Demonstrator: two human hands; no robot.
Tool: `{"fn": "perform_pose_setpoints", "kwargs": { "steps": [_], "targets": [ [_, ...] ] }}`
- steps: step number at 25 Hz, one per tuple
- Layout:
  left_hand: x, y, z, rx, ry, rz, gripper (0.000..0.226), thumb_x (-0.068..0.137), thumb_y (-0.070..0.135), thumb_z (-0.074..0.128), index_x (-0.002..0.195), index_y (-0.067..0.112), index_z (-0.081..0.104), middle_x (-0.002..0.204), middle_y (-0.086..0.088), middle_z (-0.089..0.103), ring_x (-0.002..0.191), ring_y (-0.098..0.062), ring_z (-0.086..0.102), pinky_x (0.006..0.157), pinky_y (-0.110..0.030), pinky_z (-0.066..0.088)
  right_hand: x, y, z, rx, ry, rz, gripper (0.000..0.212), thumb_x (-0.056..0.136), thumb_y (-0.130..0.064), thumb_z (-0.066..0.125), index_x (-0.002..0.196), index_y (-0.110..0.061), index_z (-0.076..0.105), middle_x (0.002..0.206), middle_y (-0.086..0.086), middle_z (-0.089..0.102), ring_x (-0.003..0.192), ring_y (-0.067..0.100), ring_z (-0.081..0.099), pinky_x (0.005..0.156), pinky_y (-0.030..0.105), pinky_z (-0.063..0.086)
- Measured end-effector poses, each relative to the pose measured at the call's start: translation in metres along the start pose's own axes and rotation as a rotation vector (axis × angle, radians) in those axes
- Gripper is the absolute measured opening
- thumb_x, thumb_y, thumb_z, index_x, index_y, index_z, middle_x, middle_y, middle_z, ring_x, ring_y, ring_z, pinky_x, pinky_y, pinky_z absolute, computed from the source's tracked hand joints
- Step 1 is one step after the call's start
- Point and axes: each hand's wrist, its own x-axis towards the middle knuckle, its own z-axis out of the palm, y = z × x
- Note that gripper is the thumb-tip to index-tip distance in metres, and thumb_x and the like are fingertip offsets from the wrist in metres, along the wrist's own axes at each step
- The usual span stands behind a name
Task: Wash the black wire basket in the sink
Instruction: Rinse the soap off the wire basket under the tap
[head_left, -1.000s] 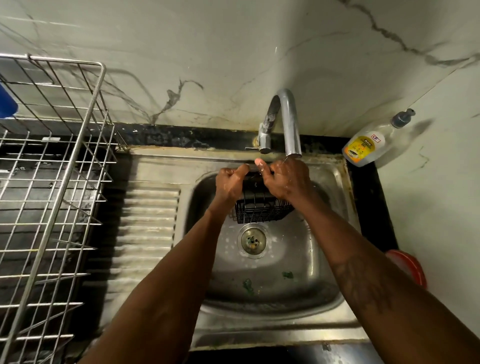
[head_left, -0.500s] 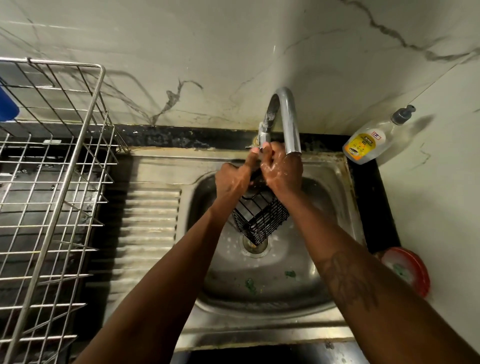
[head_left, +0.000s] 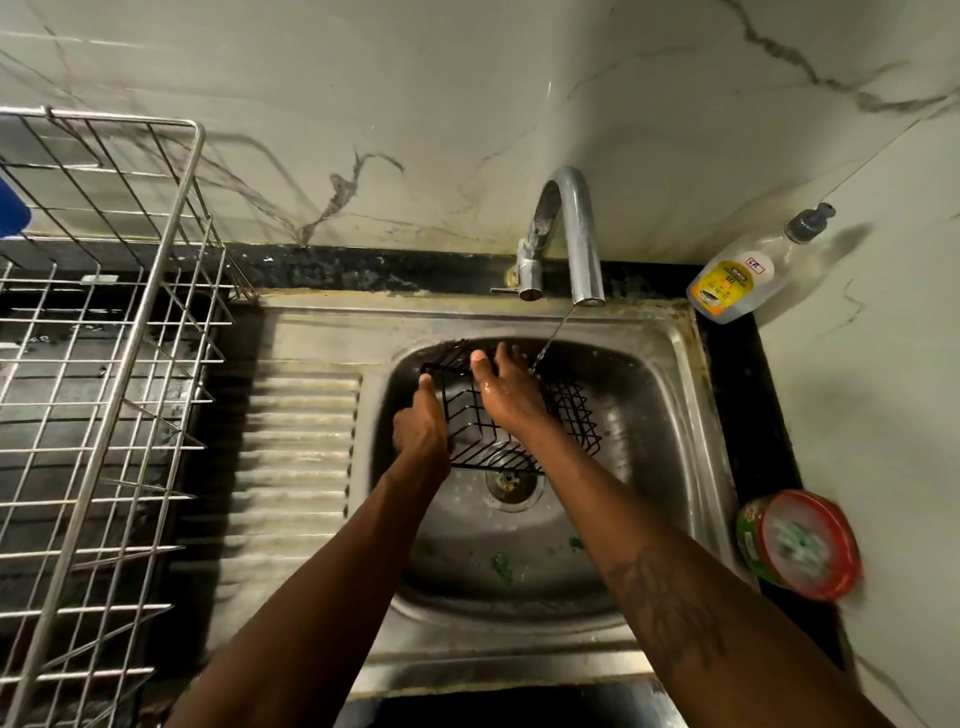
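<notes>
Rinsing looks to be the step in hand: the black wire basket (head_left: 511, 415) is held tilted over the bowl of the sink (head_left: 670, 519), just above the drain (head_left: 511, 484), at the centre of the frame. A thin stream of water (head_left: 550, 338) falls from the tap (head_left: 569, 234) and lands at the basket's upper rim, close to the fingers of the right hand (head_left: 506, 387). That hand lies spread and flat across the wires, wet, rubbing or steadying rather than clenched. The left hand (head_left: 422, 431) is closed around the basket's left edge, thumb pointing up along a wire, and carries its weight.

By this judgement the next move calls for turning the basket so the stream reaches the sides not yet wetted, while the flat hand works along the wires; the stream is narrow, so each face must be brought under it.

Around the sink: a large steel dish rack (head_left: 104, 364) stands on the counter at the left of the frame, a pump bottle of dish gel (head_left: 737, 280) leans in the upper right corner, and a round red-rimmed tub (head_left: 800, 545) sits on the right edge. Green scraps (head_left: 501, 561) lie in the bowl below the drain. Nothing blocks the basket, though the tap spout hangs near above it.
</notes>
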Motion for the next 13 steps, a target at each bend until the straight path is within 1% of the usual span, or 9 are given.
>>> {"fn": "perform_pose_setpoints", "kwargs": {
  "steps": [2,3,6,7,8,9,10,12,13],
  "targets": [
    [-0.003,0.009,-0.003,-0.001,-0.076,-0.031,0.061,0.097,0.058,0.039,0.122,0.006,0.06,0.097,-0.011,0.065,0.082,-0.024,0.062,0.067,-0.035,0.053,0.004,-0.002,0.003,-0.081,-0.096,-0.073,0.072,0.105,-0.058,0.021,0.161,-0.016,0.004,0.168,0.009,-0.006,0.155,0.026,-0.009,0.122,0.044,-0.006],
    [-0.004,0.013,-0.003,-0.006,-0.078,-0.037,0.059,0.098,0.055,0.035,0.123,0.007,0.059,0.1,-0.012,0.065,0.085,-0.025,0.062,0.069,-0.036,0.052,0.006,0.0,0.002,-0.106,-0.127,-0.086,0.071,0.106,-0.057,0.022,0.161,-0.017,0.004,0.168,0.009,-0.007,0.155,0.025,-0.009,0.122,0.043,-0.006],
    [0.001,0.019,-0.002,0.061,-0.003,-0.005,0.056,0.098,0.042,0.043,0.147,0.016,0.04,0.138,-0.013,0.054,0.118,-0.034,0.056,0.097,-0.041,0.049,0.008,0.012,0.002,-0.162,-0.077,-0.109,0.071,0.105,-0.058,0.018,0.161,-0.015,0.007,0.169,0.007,0.001,0.155,0.022,-0.002,0.125,0.043,0.001],
    [-0.004,0.02,-0.002,0.082,-0.01,0.037,0.056,0.101,0.027,0.045,0.153,0.019,0.028,0.147,-0.012,0.045,0.128,-0.034,0.049,0.1,-0.03,0.047,0.005,0.016,0.002,-0.17,-0.02,-0.112,0.074,0.103,-0.062,0.014,0.161,-0.016,0.011,0.168,0.006,0.007,0.155,0.022,0.005,0.125,0.045,0.006],
    [-0.006,0.021,0.001,0.085,-0.043,0.042,0.055,0.104,0.016,0.042,0.156,0.019,0.023,0.15,-0.009,0.041,0.133,-0.032,0.045,0.09,-0.017,0.047,0.004,0.023,0.002,-0.146,0.037,-0.067,0.076,0.102,-0.065,0.009,0.159,-0.018,0.021,0.167,0.007,0.017,0.153,0.024,0.016,0.124,0.048,0.014],
    [-0.007,0.021,0.002,-0.004,-0.073,0.035,0.05,0.107,0.017,0.038,0.155,0.018,0.026,0.147,-0.008,0.043,0.132,-0.032,0.045,0.078,-0.013,0.044,0.004,0.034,0.004,-0.111,0.106,0.02,0.076,0.101,-0.065,0.006,0.153,-0.018,0.036,0.162,0.009,0.032,0.146,0.027,0.032,0.12,0.049,0.024],
    [-0.011,0.021,0.003,0.022,-0.08,0.109,0.046,0.107,0.028,0.041,0.152,0.018,0.034,0.143,-0.01,0.049,0.127,-0.033,0.05,0.073,-0.017,0.045,0.004,0.045,0.003,-0.038,0.165,0.163,0.072,0.103,-0.061,0.007,0.143,-0.016,0.048,0.151,0.012,0.046,0.134,0.03,0.045,0.114,0.048,0.032],
    [-0.02,0.023,0.008,0.17,0.012,0.159,0.067,0.088,0.063,0.059,0.137,0.017,0.053,0.12,-0.01,0.064,0.101,-0.031,0.064,0.076,-0.028,0.053,0.011,0.068,-0.003,0.189,0.241,0.39,0.061,0.104,-0.051,0.016,0.133,-0.012,0.052,0.139,0.017,0.053,0.119,0.033,0.055,0.105,0.047,0.042],
    [-0.025,0.023,0.009,0.231,0.057,0.171,0.078,0.08,0.069,0.064,0.135,0.016,0.053,0.109,-0.011,0.067,0.092,-0.029,0.066,0.077,-0.034,0.056,0.017,0.073,-0.008,0.26,0.258,0.466,0.059,0.103,-0.049,0.018,0.132,-0.011,0.053,0.137,0.019,0.054,0.115,0.034,0.057,0.103,0.047,0.044]
  ]
}}
